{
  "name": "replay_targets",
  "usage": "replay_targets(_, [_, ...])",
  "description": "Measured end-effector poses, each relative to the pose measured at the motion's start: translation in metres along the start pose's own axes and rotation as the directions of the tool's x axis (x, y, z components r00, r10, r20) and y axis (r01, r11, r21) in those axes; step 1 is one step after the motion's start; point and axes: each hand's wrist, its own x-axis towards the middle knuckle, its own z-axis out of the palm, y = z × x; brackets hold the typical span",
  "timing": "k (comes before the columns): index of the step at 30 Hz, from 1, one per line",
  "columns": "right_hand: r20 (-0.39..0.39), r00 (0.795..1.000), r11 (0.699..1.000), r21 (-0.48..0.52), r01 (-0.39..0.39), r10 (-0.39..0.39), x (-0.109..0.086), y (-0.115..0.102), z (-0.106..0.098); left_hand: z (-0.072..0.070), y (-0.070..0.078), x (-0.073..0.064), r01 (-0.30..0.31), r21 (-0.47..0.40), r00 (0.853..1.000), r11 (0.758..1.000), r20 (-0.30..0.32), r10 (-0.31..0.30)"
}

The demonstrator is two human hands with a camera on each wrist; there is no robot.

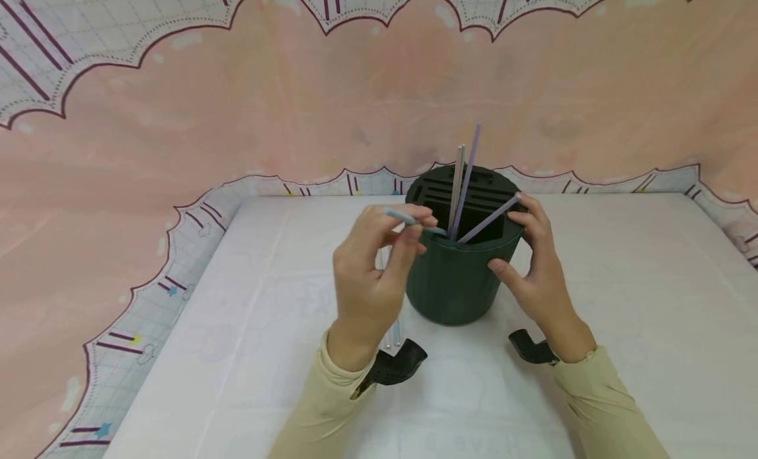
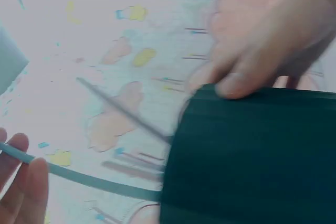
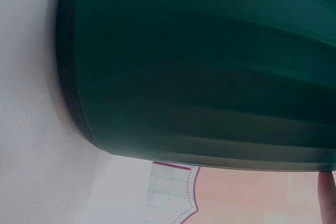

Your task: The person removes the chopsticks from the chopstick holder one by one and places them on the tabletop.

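Observation:
A dark green round holder [image 1: 453, 285] with a slotted top stands upright on the white table. My left hand [image 1: 373, 265] pinches a thin light-blue stick [image 1: 400, 216] between thumb and fingers. In the left wrist view this light-blue stick [image 2: 100, 182] runs to the holder's mouth. My right hand [image 1: 541, 281] grips the holder's right side, thumb at the front and fingers at the rim. A tall lilac stick [image 1: 472, 163], pale thin sticks [image 1: 456, 183] and a leaning lilac stick [image 1: 488, 219] stand in the holder's open front part. Their lower ends are hidden.
Thin pale sticks [image 1: 397, 334] lie on the white table [image 1: 266, 354] behind my left wrist, partly covered by it. Black wrist mounts [image 1: 398, 363] stick out from both sleeves. A patterned peach curtain [image 1: 379, 91] hangs behind the table's far edge.

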Motion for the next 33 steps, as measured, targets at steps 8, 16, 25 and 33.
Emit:
replay_targets(8, [-0.005,1.0,1.0,-0.013,-0.004,0.004,0.002,-0.001,0.0,-0.013,0.006,0.008,0.021,-0.126,0.989,0.992,-0.144,-0.039])
replay_targets(16, [-0.007,1.0,1.0,-0.012,-0.014,0.014,-0.001,-0.002,0.001,-0.021,-0.001,0.006,-0.005,-0.176,0.959,0.984,-0.281,-0.045])
replay_targets(25, [-0.007,1.0,1.0,-0.026,-0.015,0.015,-0.002,-0.002,0.003,-0.03,-0.006,0.007,-0.064,-0.233,0.917,0.97,-0.398,-0.035])
replay_targets(33, [-0.008,1.0,1.0,-0.027,-0.015,0.015,-0.003,-0.002,0.004,-0.041,-0.006,0.008,-0.034,-0.243,0.91,0.969,-0.409,-0.071])
